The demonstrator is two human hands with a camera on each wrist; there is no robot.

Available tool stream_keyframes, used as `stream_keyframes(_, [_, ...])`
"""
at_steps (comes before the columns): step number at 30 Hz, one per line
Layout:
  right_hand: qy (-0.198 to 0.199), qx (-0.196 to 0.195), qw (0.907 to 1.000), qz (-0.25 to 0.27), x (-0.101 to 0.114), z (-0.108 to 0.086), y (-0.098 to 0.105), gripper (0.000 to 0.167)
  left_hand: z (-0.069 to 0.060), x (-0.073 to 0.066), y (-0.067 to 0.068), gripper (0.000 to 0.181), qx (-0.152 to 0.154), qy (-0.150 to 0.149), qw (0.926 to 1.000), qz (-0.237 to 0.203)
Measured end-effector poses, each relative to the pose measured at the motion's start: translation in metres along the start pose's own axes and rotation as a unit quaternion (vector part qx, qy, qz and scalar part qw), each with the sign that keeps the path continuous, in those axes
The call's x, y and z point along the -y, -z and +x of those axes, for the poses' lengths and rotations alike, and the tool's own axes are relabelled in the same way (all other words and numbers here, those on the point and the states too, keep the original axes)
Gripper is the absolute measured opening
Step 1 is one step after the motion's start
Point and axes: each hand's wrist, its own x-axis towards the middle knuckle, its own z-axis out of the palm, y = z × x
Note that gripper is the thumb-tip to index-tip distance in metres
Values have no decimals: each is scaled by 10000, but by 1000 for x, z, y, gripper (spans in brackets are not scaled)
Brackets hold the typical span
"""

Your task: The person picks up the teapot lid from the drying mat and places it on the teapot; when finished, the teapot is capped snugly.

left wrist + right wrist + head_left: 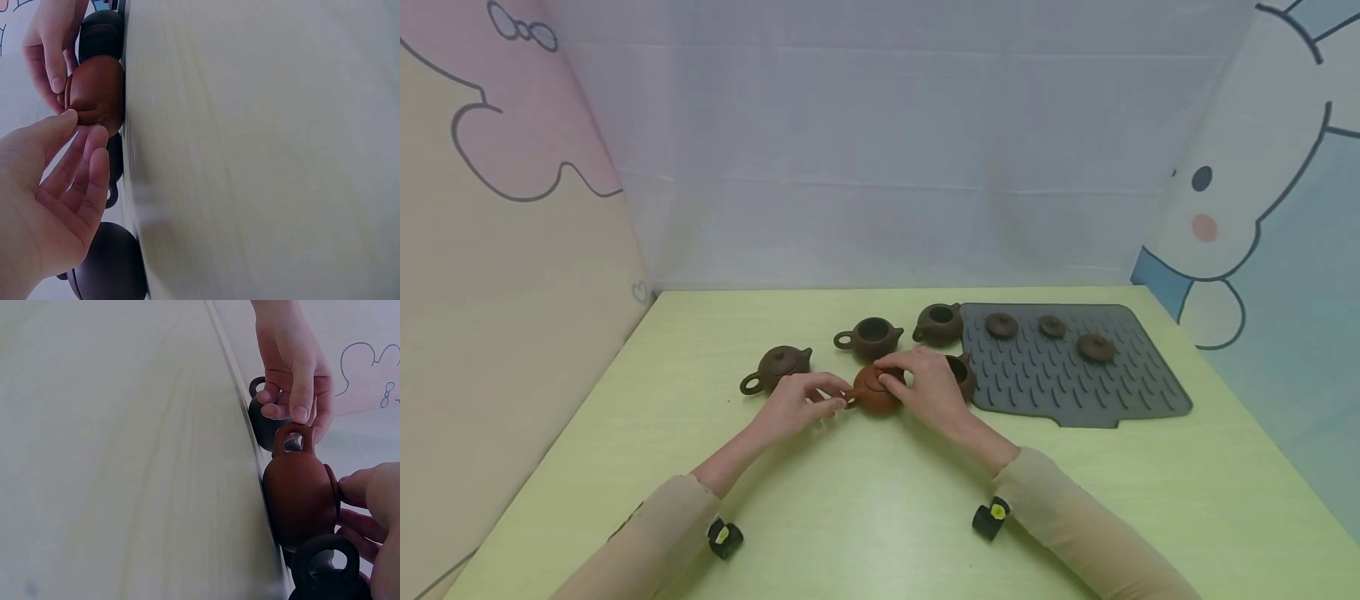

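Note:
A reddish-brown clay teapot (877, 400) stands on the table between both hands, its lid (333, 487) sitting on the opening. My left hand (799, 406) pinches the teapot's handle (294, 434) between thumb and fingertips. From the other side my right hand (931, 390) holds the lid at its top with thumb and fingers; the knob is mostly hidden by them. Close by the right hand is a dark lidless teapot (961, 377), partly covered by that hand. To the left, behind the left hand, a dark teapot (781, 367) wears its lid.
Two more dark lidless teapots, one in the middle (874, 340) and one farther right (940, 325), stand behind the reddish one. On the right lies a grey ridged mat (1022, 387) bearing three dark lids (1096, 348). A pale wall rises behind the yellow-green table (865, 517).

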Motion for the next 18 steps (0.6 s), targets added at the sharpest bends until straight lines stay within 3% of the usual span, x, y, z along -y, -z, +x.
stream_keyframes(18, [-221,69,9997,-82,0,-4,10,49,1,1,-2,29,-198,-229,9992,248])
